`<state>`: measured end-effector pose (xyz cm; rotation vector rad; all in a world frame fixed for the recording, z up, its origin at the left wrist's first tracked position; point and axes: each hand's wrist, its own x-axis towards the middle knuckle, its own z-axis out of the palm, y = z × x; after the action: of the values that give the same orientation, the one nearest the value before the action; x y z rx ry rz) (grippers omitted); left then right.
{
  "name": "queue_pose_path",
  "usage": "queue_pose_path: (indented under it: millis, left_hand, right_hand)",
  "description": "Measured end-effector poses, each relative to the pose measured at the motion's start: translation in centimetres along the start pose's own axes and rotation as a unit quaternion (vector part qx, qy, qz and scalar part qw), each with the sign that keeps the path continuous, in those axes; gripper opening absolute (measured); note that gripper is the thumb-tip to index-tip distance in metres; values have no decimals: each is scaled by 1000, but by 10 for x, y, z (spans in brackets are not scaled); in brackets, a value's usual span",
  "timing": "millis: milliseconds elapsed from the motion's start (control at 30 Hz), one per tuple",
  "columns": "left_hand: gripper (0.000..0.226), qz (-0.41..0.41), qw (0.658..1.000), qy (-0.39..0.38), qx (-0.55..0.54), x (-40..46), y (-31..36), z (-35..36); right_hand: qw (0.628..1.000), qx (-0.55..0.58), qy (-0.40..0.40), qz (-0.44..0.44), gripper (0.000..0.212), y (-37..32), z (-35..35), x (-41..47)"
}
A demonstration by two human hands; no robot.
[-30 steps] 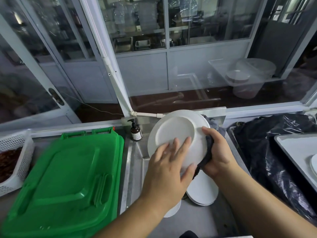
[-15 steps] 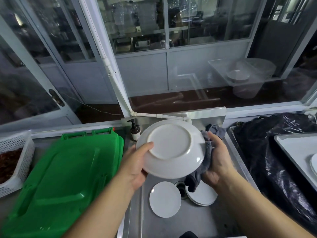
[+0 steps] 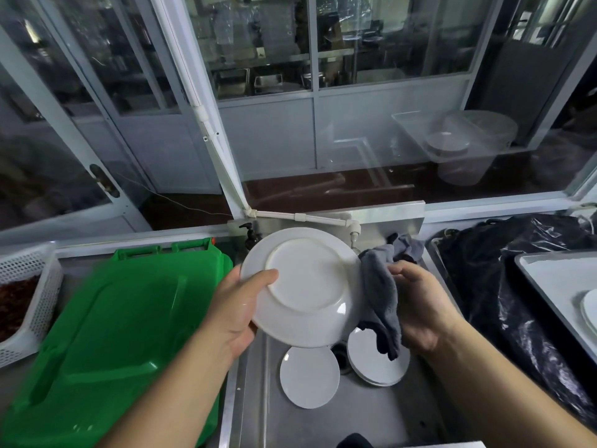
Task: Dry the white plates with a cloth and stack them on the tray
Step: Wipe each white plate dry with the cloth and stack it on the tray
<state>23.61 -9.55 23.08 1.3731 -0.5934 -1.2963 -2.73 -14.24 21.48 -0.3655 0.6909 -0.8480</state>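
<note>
Above the sink, left hand grips the upturned plate; right hand grips the cloth.

Left hand grips upturned white plate; right hand holds grey cloth beside it

White plate flipped — underside now faces camera, gripped at left rim by left hand; grey cloth off plate face — bunched in right hand at plate's right edge.

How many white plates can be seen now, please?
At least 4: one plate held in the left hand, one lying alone in the sink, a small stack beside it (its count unclear), and one on the tray at the right.
</note>
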Motion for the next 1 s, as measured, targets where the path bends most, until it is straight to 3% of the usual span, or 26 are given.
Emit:
queue_pose_path:
  millis: [200, 300, 467, 600, 667, 767, 867, 1000]
  left_hand:
    - [53, -28, 996, -71, -47, -5, 1, 10]
    - [44, -59, 991, -105, -52, -10, 4, 15]
    - [37, 16, 998, -11, -65, -15, -4, 40]
    - [30, 64, 984, 53, -160, -31, -25, 72]
    - [33, 69, 982, 33, -174, -39, -33, 77]
    - [36, 42, 989, -16, -141, -41, -28, 66]
    - [45, 17, 991, -71, -108, -29, -3, 44]
    - [25, 30, 994, -109, 3, -22, 23, 35]
  right_hand:
    - [985, -133, 72, -77, 52, -1, -2, 8]
    - [978, -143, 117, -93, 44, -5, 5, 8]
    - [986, -34, 144, -75, 55, 15, 22, 11]
    - [990, 84, 91, -66, 34, 41, 37, 8]
    - [990, 88, 79, -76, 32, 40, 35, 5]
    - [991, 38, 95, -85, 49, 25, 23, 1]
    - [990, -41, 97, -92, 53, 3, 11, 0]
    - [990, -101, 58, -82, 43, -17, 7, -1]
